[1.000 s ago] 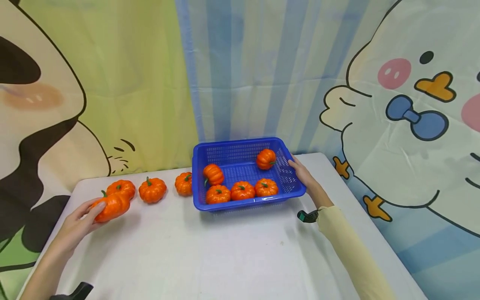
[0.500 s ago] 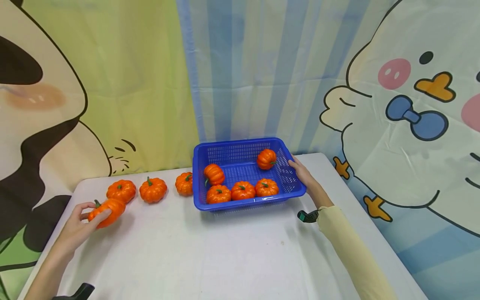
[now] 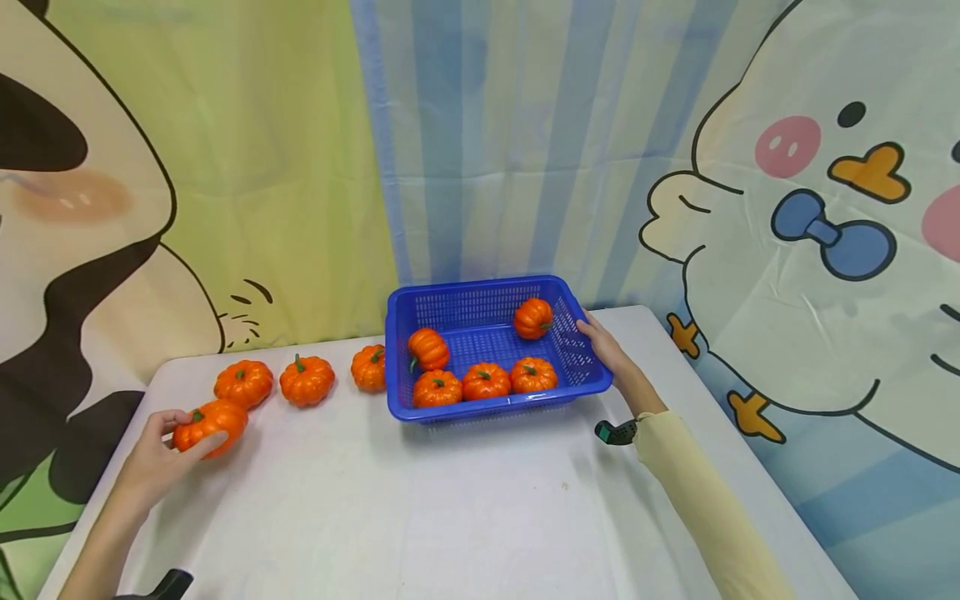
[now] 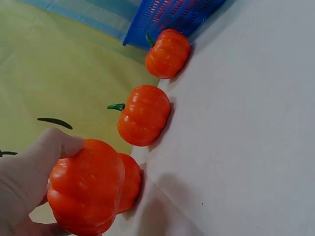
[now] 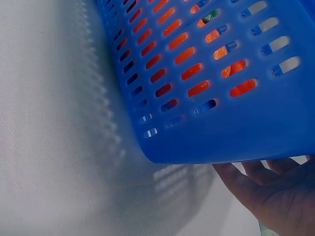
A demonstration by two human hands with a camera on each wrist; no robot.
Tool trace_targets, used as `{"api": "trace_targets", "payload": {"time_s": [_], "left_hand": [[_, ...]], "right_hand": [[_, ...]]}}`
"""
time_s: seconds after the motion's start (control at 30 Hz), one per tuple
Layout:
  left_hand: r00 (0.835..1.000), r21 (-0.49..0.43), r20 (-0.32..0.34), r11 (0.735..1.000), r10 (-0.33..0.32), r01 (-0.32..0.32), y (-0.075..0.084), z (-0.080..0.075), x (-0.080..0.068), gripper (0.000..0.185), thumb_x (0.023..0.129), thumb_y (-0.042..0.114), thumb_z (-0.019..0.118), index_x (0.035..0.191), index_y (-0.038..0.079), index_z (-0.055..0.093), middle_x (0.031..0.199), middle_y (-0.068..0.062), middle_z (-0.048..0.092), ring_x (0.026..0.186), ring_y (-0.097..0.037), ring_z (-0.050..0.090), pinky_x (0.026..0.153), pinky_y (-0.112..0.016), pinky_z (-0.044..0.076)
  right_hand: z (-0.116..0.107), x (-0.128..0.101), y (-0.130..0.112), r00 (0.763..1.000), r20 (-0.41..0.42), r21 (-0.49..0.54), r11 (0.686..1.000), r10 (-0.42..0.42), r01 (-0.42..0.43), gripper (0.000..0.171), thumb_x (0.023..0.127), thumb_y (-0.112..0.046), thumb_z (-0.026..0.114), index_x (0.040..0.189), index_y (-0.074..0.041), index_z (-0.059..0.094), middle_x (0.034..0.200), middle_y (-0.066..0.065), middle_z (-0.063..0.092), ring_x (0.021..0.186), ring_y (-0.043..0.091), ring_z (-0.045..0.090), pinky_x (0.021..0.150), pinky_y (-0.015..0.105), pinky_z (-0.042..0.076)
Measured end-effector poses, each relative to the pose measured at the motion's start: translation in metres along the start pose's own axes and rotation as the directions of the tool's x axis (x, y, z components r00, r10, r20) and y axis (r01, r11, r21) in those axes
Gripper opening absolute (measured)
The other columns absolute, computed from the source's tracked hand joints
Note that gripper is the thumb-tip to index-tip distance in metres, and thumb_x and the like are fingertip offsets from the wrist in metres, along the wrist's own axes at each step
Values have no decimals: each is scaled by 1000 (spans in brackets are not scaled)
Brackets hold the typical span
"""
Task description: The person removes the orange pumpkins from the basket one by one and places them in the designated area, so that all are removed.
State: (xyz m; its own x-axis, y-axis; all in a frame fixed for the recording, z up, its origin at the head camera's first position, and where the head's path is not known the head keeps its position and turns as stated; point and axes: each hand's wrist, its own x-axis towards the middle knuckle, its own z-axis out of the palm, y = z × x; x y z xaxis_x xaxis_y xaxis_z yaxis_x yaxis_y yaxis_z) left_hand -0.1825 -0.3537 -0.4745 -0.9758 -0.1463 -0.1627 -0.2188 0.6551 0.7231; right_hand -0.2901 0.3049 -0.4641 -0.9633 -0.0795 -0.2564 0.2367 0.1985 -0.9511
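Note:
At the left of the table, my left hand (image 3: 153,454) holds an orange toy pumpkin (image 3: 212,427) with a green stem, thumb on the near side and fingers on the far side. In the left wrist view this pumpkin (image 4: 86,187) partly hides another pumpkin (image 4: 129,182) behind it. Whether the held one touches the table cannot be told. My right hand (image 3: 603,343) grips the right side of a blue plastic basket (image 3: 483,287); its fingers (image 5: 236,178) show at the basket's edge in the right wrist view. Several pumpkins lie in the basket, one (image 3: 532,318) at its back right.
Left of the basket, a pumpkin (image 3: 243,383), a second pumpkin (image 3: 307,380) and a third pumpkin (image 3: 368,367) stand in a row along the back of the white table (image 3: 480,500). Printed curtains (image 3: 300,167) hang behind it.
My left hand has drawn its pumpkin slightly left and towards me, away from the pumpkin behind, and the pumpkin has turned a little. The right hand and the basket stay put.

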Motion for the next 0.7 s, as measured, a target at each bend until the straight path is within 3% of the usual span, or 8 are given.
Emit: {"api": "trace_targets", "payload": {"time_s": [0.13, 0.33, 0.7], "left_hand": [[999, 83, -22, 996, 37, -35, -2, 3, 1, 89, 89, 42, 67, 138, -13, 17, 136, -42, 24, 117, -56, 31, 95, -73, 34], [998, 219, 32, 974, 52, -58, -4, 10, 6, 106, 87, 50, 67, 145, -18, 10, 135, -48, 20, 120, -60, 28, 96, -77, 30], [994, 248, 90, 965, 68, -89, -10, 19, 14, 109, 84, 53, 68, 141, -22, 14, 131, -50, 23, 116, -61, 31, 96, -76, 32]], "right_hand": [[0, 3, 4, 1000, -13, -18, 1000, -6, 6, 59, 104, -44, 30, 156, -35, 3, 163, 13, 15, 142, 41, 30, 119, 56, 23], [1, 2, 4, 1000, -17, -22, 1000, 1, -1, 58, 105, -43, 30, 156, -35, 3, 163, 11, 15, 144, 40, 28, 119, 57, 22], [2, 2, 3, 1000, -20, -29, 1000, 1, -2, 57, 105, -41, 28, 156, -34, 3, 163, 12, 14, 144, 41, 27, 119, 57, 22]]}}
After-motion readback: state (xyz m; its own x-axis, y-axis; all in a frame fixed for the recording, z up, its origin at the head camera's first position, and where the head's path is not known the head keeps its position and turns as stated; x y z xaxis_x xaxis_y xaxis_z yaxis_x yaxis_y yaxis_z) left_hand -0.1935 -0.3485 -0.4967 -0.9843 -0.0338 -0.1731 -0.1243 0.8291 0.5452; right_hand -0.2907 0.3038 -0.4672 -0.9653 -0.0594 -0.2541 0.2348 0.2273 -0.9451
